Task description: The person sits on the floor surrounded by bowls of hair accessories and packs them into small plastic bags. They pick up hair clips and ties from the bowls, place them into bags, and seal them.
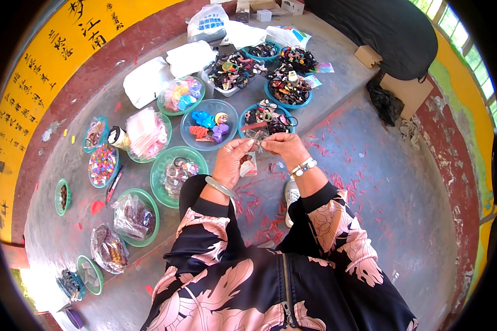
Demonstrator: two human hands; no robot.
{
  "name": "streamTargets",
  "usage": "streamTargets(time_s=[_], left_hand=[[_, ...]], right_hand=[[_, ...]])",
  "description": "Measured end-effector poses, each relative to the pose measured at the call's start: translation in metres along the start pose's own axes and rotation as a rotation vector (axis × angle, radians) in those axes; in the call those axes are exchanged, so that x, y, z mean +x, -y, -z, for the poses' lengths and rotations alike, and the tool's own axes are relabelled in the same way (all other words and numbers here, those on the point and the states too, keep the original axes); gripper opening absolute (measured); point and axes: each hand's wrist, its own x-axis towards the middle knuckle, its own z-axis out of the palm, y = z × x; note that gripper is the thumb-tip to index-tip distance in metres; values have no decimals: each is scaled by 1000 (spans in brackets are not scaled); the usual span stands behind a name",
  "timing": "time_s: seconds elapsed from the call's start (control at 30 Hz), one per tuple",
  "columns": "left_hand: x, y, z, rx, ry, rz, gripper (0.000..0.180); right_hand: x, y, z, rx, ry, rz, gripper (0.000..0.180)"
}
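Observation:
Both hands meet in front of me, over the front of the ledge. The fingers of my left hand (233,161) are pinched on one side of a small clear plastic bag (258,135). On its other side, my right hand (286,148) pinches it too. What the bag holds is too small to make out. Just beyond my fingers is a blue basin (293,122) of dark hair ties. To the left of it stands a clear bowl (190,138) with blue, orange and purple pieces.
A green basin (157,193) of bagged items stands left of my left wrist. Flat clear bags (147,132) fill another bowl. Farther back are basins of hair ties (288,88) and white bags (145,83). Red scraps (337,187) litter the floor near my shoes.

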Motion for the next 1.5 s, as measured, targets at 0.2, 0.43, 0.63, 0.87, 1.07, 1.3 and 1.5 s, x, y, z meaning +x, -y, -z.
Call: streamTargets(time_s=[0.2,0.43,0.63,0.87,1.07,1.3,1.5], left_hand=[[0,1,-2,-4,27,-1,17],[1,6,0,47,25,-13,17],[1,8,0,178,-40,-158,15],[11,22,6,756,-369,-472,15],[5,20,-7,1334,-344,-945,14],[-8,19,-32,1507,-66,-925,35],[2,21,-16,1167,-176,-932,34]], right_hand=[[-2,3,-1,11,-34,33,10],[-2,6,0,-1,-25,2,14],[-4,8,-3,-29,-19,-23,16],[3,-8,-4,-175,-188,172,20],[-2,-13,-25,-327,-148,214,28],[11,-29,-14,-91,-215,132,23],[-5,6,-10,-14,-207,71,16]])
